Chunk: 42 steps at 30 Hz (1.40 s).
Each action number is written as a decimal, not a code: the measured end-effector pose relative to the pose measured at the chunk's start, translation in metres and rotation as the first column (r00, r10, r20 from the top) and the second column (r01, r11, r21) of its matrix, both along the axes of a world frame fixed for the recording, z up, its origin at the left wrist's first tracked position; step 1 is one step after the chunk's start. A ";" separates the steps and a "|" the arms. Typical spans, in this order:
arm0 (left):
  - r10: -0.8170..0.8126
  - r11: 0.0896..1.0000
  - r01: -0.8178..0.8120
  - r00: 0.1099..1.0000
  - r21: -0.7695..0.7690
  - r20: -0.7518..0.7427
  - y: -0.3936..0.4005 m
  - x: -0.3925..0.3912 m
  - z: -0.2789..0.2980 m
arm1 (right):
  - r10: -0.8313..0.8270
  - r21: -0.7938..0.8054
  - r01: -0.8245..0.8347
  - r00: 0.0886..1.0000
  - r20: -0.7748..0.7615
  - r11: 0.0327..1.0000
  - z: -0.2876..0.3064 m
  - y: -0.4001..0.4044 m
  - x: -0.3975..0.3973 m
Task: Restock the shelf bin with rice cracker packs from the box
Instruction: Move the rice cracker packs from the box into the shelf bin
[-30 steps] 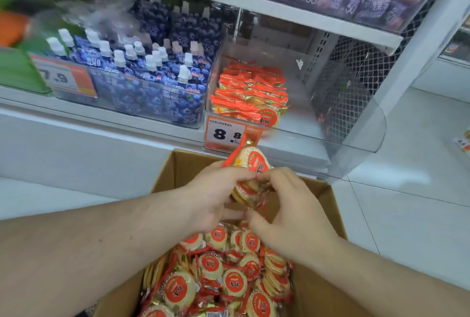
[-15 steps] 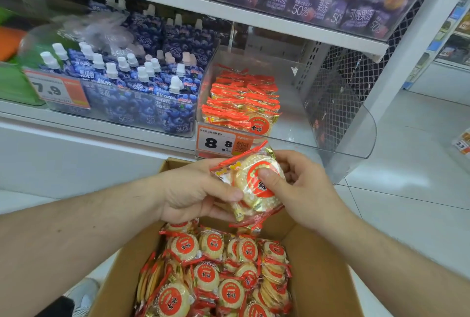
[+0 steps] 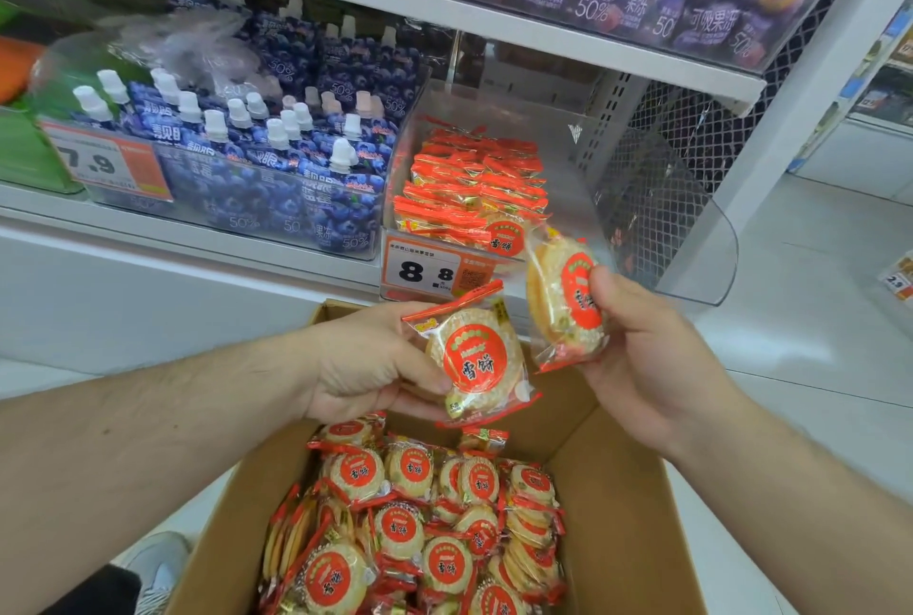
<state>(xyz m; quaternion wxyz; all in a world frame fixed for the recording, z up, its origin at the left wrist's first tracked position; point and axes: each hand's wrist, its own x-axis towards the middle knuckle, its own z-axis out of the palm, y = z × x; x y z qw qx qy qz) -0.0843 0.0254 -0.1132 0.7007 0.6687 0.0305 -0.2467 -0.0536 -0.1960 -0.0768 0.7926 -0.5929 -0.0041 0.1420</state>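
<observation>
The left hand (image 3: 365,367) pinches one round, red-labelled rice cracker pack (image 3: 469,357); the right hand (image 3: 642,352) grips another (image 3: 563,303), at two o'clock from it. Both hover between the brown cardboard box (image 3: 627,515) and the clear plastic shelf bin (image 3: 691,219) at twelve o'clock. The slick wrappers could slip from such light grips, or catch the bin's front lip.

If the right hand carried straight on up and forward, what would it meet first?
Probably the clear front lip of the shelf bin, then the stacked rice cracker packs inside. The right hand grips its own pack just below it; depth is unclear.
</observation>
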 end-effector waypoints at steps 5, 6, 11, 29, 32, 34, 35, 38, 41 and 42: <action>-0.040 0.995 0.038 0.999 -0.089 -0.014 -0.008 -0.002 -0.002 | 0.024 -0.164 -0.017 0.999 0.042 0.986 -0.013 0.012 -0.010; -0.034 0.992 0.029 0.999 -0.121 -0.039 -0.008 -0.003 -0.001 | 0.033 -0.174 -0.025 0.999 0.043 0.984 -0.015 0.014 -0.012; -0.036 0.995 0.034 0.999 -0.098 -0.021 -0.007 -0.003 -0.002 | 0.035 -0.221 -0.022 0.998 0.055 0.975 -0.021 0.019 -0.018; -0.061 0.998 0.061 0.997 0.014 0.039 -0.010 -0.001 0.016 | 0.141 -0.362 -0.089 0.983 0.120 0.928 -0.028 0.011 -0.012; -0.107 0.992 0.100 0.990 0.077 0.096 -0.008 -0.002 0.022 | 0.304 -0.407 -0.235 0.946 0.115 0.883 -0.019 0.005 -0.012; -0.115 0.991 0.104 0.983 0.084 0.141 -0.008 -0.004 0.025 | 0.384 -0.425 -0.305 0.916 0.114 0.853 -0.012 0.006 -0.015; -0.087 0.995 0.075 0.981 0.073 0.173 -0.010 -0.005 0.027 | 0.384 -0.411 -0.307 0.916 0.119 0.859 -0.009 0.006 -0.014; 0.141 0.985 -0.168 0.917 0.040 0.374 -0.009 0.001 0.026 | 0.246 -0.320 -0.167 0.943 0.224 0.933 0.011 0.003 -0.003; 0.088 0.788 -0.511 0.644 0.342 0.760 0.001 0.010 0.023 | 0.062 -0.324 0.101 0.888 0.456 0.941 0.047 -0.012 0.024; -0.003 0.685 -0.595 0.576 0.421 0.817 0.004 0.012 0.021 | 0.048 -0.349 0.155 0.859 0.510 0.924 0.058 -0.017 0.035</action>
